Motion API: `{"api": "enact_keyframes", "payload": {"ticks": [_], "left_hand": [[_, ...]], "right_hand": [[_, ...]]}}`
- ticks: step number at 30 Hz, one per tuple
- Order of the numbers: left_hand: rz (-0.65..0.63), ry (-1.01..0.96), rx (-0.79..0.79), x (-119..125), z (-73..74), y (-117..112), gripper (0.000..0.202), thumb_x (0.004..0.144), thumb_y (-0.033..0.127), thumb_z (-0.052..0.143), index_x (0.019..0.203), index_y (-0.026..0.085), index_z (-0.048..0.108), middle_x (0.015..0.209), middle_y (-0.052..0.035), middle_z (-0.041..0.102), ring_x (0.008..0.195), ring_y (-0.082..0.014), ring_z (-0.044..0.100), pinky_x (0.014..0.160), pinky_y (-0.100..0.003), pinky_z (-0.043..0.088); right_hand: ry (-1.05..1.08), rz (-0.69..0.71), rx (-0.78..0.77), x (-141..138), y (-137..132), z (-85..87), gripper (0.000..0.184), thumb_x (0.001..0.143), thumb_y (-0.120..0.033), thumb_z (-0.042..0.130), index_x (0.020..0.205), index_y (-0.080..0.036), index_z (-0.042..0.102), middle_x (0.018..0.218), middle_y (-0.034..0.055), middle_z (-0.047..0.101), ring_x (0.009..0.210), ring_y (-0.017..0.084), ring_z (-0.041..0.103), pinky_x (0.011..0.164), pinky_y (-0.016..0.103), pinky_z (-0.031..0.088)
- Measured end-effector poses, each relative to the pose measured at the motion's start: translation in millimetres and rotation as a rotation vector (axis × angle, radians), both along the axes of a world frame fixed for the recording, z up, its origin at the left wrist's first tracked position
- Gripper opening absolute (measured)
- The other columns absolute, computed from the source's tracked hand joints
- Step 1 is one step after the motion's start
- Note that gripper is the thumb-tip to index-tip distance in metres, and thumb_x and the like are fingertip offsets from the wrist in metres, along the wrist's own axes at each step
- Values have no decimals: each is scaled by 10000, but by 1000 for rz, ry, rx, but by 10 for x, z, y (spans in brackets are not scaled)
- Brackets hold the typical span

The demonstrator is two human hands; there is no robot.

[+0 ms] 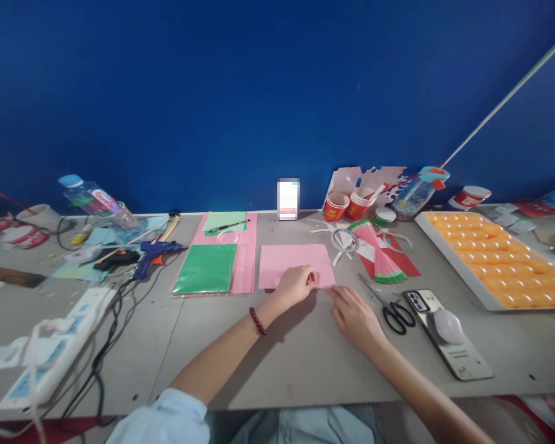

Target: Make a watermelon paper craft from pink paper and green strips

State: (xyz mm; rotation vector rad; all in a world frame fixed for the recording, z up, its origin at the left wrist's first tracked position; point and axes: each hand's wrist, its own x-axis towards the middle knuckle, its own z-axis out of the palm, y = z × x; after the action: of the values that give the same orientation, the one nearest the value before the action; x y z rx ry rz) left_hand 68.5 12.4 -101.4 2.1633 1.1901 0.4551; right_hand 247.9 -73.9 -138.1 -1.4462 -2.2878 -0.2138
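A pink paper sheet (292,262) lies flat on the grey table (268,351) in front of me. My left hand (296,285), with a dark red bead bracelet on the wrist, pinches the sheet's near edge with curled fingers. My right hand (354,316) rests just right of it, fingertips pressing the same near right corner. Black-handled scissors (391,308) lie right beside my right hand. A pink and green pleated paper fan (379,259) sits behind them on a red sheet.
Green paper (206,269) on pink sheets lies left. A blue glue gun (155,253), cables and a power strip (50,357) fill the left side. Red paper cups (346,206), a phone (448,330) and a tray of orange balls (499,259) sit right.
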Motion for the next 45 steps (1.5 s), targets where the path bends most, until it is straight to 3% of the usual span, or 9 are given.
{"api": "enact_keyframes", "payload": {"ticks": [5, 10, 16, 22, 35, 45], "left_hand": [[27, -11, 21, -8, -43, 10, 55, 783, 148, 612, 814, 184, 585, 764, -6, 631, 668, -148, 554, 600, -241, 388], [-42, -54, 24, -48, -71, 31, 30, 804, 191, 627, 792, 187, 600, 809, -6, 642, 731, -144, 575, 650, -228, 414], [-64, -61, 26, -85, -24, 21, 80, 821, 153, 582, 774, 188, 637, 836, -21, 659, 784, -160, 593, 698, -241, 424], [-48, -42, 28, -70, 13, 20, 93, 799, 135, 592, 719, 175, 617, 768, -17, 632, 714, -157, 563, 636, -245, 394], [-127, -48, -16, -189, -80, 143, 34, 779, 165, 643, 756, 182, 661, 820, -10, 648, 747, -151, 577, 671, -236, 413], [-114, -3, -63, -220, 9, 154, 66, 735, 119, 634, 715, 165, 677, 778, -18, 667, 731, -155, 586, 662, -233, 411]], "right_hand": [[3, -13, 2, -12, -5, 8, 365, 841, -62, 413, 1128, -139, 625, 1047, 105, 661, 987, 222, 597, 885, 357, 511], [-22, -6, 8, -19, 4, 16, 347, 825, -54, 419, 1099, -111, 625, 1027, 114, 653, 971, 224, 587, 869, 349, 502], [-48, -19, -8, -10, 19, -27, 338, 829, -65, 421, 1102, -119, 613, 1028, 109, 648, 972, 230, 571, 872, 369, 482], [-109, -22, -40, -31, 3, 27, 428, 816, -55, 429, 1202, -156, 583, 1056, 98, 631, 992, 224, 552, 874, 360, 461], [-168, -29, -58, -27, 4, 52, 419, 804, -69, 483, 1197, -151, 601, 1060, 99, 629, 980, 236, 525, 865, 368, 439], [-130, -40, -87, -36, 0, 50, 426, 807, -53, 470, 1204, -163, 581, 1050, 86, 628, 984, 233, 535, 880, 373, 445]]}}
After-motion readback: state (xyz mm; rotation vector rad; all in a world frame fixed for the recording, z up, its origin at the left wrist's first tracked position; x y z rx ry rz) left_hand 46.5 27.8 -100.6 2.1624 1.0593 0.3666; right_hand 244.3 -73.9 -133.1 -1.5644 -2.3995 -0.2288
